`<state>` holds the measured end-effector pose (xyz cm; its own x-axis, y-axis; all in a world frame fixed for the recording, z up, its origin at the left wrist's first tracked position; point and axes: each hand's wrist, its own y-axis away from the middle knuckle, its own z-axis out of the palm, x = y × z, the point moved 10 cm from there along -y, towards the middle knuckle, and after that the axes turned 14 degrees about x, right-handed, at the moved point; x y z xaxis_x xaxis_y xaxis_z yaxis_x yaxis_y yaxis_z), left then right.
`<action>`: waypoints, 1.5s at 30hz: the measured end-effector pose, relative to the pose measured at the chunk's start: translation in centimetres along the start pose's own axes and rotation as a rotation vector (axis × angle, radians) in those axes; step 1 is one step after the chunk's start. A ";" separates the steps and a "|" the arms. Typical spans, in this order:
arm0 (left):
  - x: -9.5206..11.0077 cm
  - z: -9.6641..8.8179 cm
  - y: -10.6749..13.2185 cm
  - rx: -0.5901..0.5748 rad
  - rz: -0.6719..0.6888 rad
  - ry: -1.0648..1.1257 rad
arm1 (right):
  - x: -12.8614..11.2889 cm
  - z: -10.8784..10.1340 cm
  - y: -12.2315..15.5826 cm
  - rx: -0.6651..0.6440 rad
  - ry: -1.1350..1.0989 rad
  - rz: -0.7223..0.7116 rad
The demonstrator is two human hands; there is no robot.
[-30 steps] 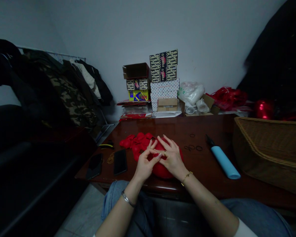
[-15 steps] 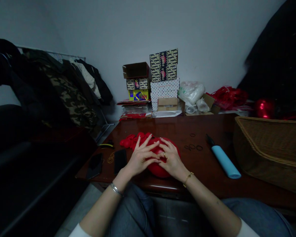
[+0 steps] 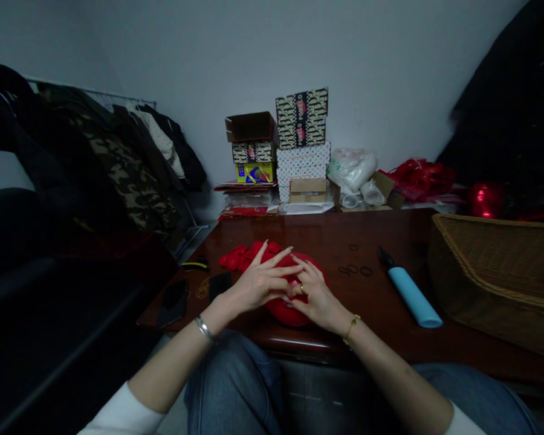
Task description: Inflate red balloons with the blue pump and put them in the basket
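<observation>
Red balloon (image 3: 289, 314) sits on table (image 3: 308, 229) near front edge, under both hands. Left hand (image 3: 256, 287) fanned, wrist further left than a second ago, now partly hiding nearer phone (image 3: 219, 284). Right hand (image 3: 317, 297) half-spread; can't tell what either pinches.

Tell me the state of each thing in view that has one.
Red balloon, rounded, looks inflated
Left hand, fingers spread over balloon
Right hand, fingers curved over balloon
Red heap, bunched
Blue pump, lying down
Wicker basket, open-topped
Top box of left stack, open
Phones, flat, screens dark
Jackets, hanging
Black bands, loose
</observation>
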<state>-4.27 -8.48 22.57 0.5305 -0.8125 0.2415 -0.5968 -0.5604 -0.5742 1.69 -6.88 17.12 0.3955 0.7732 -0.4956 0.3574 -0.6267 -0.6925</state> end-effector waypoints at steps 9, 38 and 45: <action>1.4 0.1 1.3 -0.052 0.054 -0.119 | 0.1 -0.3 0.2 -0.014 -0.057 0.024; 1.0 0.8 2.0 0.078 0.170 -0.268 | -0.5 0.1 0.1 -0.050 -0.072 0.025; 1.2 0.5 1.6 -0.043 -0.007 -0.034 | -0.6 -0.4 0.1 -0.048 -0.124 0.025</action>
<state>-4.28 -10.29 21.51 0.5545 -0.8031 0.2181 -0.6179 -0.5729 -0.5385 1.78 -7.47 17.56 0.2982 0.7616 -0.5753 0.3904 -0.6473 -0.6546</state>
